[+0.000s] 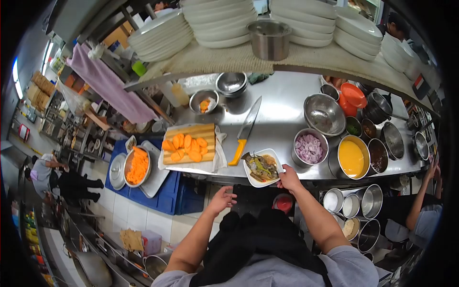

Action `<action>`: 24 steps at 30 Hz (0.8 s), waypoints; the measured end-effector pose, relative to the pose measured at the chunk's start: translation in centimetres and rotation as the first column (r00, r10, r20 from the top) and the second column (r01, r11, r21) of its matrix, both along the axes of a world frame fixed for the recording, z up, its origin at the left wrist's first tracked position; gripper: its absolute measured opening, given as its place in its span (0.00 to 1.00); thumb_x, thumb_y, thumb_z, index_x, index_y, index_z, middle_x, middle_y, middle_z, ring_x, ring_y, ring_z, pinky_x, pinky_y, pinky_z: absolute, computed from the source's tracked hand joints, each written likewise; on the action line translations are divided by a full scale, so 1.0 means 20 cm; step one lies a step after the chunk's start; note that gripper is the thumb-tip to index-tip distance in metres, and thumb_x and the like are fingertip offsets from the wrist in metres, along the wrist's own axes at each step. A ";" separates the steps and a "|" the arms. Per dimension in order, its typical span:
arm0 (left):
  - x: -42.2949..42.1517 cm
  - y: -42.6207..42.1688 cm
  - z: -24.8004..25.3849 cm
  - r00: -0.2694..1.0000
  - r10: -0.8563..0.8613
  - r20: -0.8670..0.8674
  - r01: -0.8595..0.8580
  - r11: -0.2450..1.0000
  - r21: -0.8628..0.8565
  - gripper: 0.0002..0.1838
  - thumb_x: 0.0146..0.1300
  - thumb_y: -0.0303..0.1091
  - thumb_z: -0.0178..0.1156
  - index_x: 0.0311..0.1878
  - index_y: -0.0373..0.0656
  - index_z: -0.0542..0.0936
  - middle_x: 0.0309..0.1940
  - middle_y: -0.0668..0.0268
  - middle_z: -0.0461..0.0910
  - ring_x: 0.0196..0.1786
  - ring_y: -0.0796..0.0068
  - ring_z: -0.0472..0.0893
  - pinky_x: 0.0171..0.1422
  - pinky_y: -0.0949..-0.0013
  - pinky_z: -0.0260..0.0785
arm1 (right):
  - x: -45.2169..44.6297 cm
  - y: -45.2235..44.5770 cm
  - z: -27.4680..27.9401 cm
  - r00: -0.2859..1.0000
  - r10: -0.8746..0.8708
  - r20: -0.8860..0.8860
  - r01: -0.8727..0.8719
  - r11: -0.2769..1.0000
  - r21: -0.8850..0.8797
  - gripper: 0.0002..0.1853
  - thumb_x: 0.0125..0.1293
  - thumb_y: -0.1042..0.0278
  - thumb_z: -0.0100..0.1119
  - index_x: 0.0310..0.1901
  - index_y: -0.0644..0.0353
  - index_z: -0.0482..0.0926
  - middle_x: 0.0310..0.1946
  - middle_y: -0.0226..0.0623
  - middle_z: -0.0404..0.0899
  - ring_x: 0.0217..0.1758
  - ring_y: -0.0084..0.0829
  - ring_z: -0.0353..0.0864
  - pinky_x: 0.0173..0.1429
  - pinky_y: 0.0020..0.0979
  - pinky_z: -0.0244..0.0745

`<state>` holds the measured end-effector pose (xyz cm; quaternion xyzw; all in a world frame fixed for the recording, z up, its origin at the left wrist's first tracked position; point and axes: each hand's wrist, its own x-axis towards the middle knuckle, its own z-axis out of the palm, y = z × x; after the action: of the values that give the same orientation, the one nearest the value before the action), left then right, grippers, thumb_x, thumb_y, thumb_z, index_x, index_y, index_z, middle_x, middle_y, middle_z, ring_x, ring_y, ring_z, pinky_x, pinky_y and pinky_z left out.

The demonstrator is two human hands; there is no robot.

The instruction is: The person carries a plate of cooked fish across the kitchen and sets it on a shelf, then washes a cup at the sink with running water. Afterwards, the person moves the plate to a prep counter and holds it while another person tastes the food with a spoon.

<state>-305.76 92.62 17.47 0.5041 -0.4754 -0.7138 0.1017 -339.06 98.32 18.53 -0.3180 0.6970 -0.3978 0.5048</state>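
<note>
The right hand (289, 179) grasps a square white bowl (260, 183) with green chillies (260, 167) — the left hand (222, 200) is free, fingers half-curled.

The counter (279, 95) is smooth, glossy metal, streaked with bright reflections; the blade (249, 118) is polished metal, its handle (237, 153) smooth and plastic-looking; the board (191, 128) is striped wood, over thin, creased cloth (221, 150); the dish (260, 183) is smooth, glossy and ceramic-looking, as are the plates (220, 24); the shelf (215, 60) wears a rough, matt, woven covering; the pot (270, 46) on it is satiny metal; the towel (107, 79) is soft, matt cloth; the crate (190, 193) looks plastic; the apron (258, 244) is dark, matt fabric.
</note>
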 end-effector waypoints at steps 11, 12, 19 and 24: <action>0.03 -0.01 -0.23 0.912 -0.409 0.025 0.408 0.912 0.037 0.28 0.70 0.22 0.51 0.72 0.46 0.64 0.53 0.56 0.82 0.44 0.71 0.84 0.46 0.69 0.77 | 0.20 0.01 -0.12 0.878 -0.351 0.324 0.383 0.923 -0.039 0.27 0.80 0.62 0.47 0.76 0.57 0.59 0.38 0.44 0.84 0.26 0.27 0.83 0.30 0.26 0.79; 0.06 -0.01 -0.28 0.918 -0.397 0.004 0.394 0.912 0.112 0.28 0.70 0.23 0.52 0.72 0.46 0.64 0.53 0.56 0.82 0.44 0.70 0.84 0.46 0.68 0.78 | 0.24 0.07 -0.13 0.862 -0.366 0.351 0.409 0.911 -0.055 0.26 0.80 0.61 0.47 0.75 0.57 0.61 0.37 0.43 0.84 0.26 0.27 0.83 0.30 0.26 0.79; 0.29 0.00 -0.87 0.697 -0.659 0.284 0.540 0.742 0.398 0.29 0.68 0.25 0.54 0.71 0.45 0.64 0.52 0.55 0.83 0.44 0.67 0.86 0.46 0.65 0.80 | 0.86 0.95 -0.68 0.604 -0.609 0.514 0.534 0.788 0.306 0.21 0.80 0.53 0.47 0.63 0.59 0.72 0.36 0.40 0.84 0.29 0.27 0.85 0.31 0.25 0.79; 0.11 -0.08 -1.11 0.746 -0.577 0.333 0.502 0.815 0.289 0.28 0.66 0.25 0.57 0.70 0.45 0.66 0.45 0.58 0.83 0.40 0.69 0.85 0.39 0.66 0.79 | 1.30 1.29 -1.05 0.394 -0.735 0.553 0.588 0.663 0.463 0.16 0.80 0.59 0.48 0.59 0.58 0.76 0.37 0.38 0.83 0.32 0.25 0.84 0.35 0.26 0.81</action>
<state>-303.53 91.06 -4.69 0.4881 -0.5446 -0.6318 -0.2569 -313.10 124.09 -2.43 0.2140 0.5515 -0.5846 0.5553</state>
